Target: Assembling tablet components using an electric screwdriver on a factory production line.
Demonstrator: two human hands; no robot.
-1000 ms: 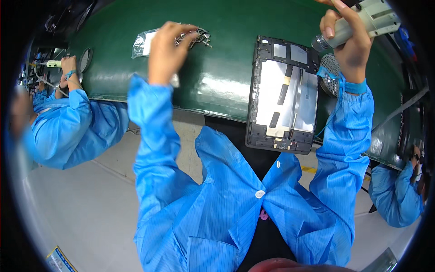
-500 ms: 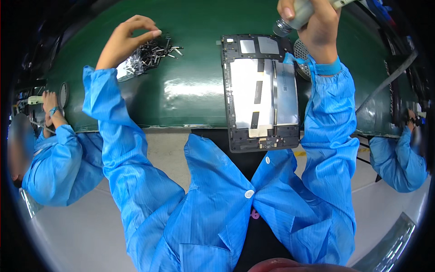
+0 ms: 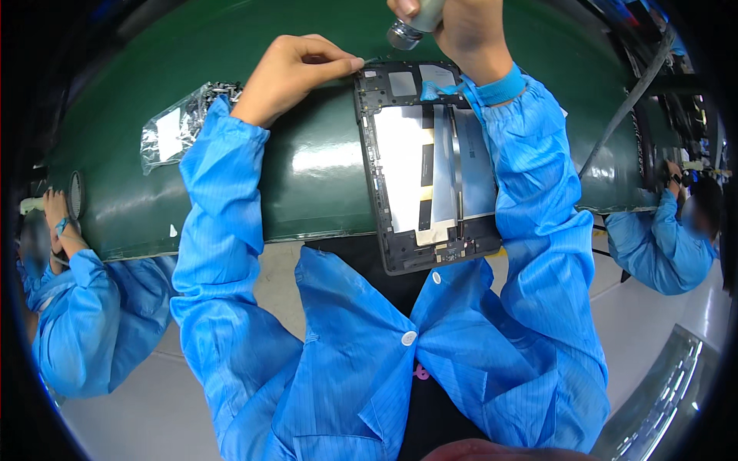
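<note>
An opened tablet (image 3: 396,169) lies before me, its inner side up, showing silver panels and black flex strips in a black frame. Its near end overhangs the table edge. At its far left corner my left hand (image 3: 296,73) has thumb and forefinger pinched together; whatever is between them is too small to make out. My right hand (image 3: 473,34) grips a pale hot-air gun (image 3: 421,17), partly cut off by the picture's top edge. The gun's round metal nozzle hangs just beyond the tablet's far edge. A blue wrist strap (image 3: 500,86) circles my right wrist, its loose end over the tablet.
Left of my left forearm, a clear plastic bag (image 3: 165,134) lies beside a pile of small dark parts (image 3: 223,91) on the green table (image 3: 307,192). A grey cable (image 3: 626,100) runs at the right. Co-workers in blue sit at both sides.
My left hand has moved right, from above the small parts to the tablet's far left corner. My right hand has brought the hot-air gun leftward over the tablet's far edge.
</note>
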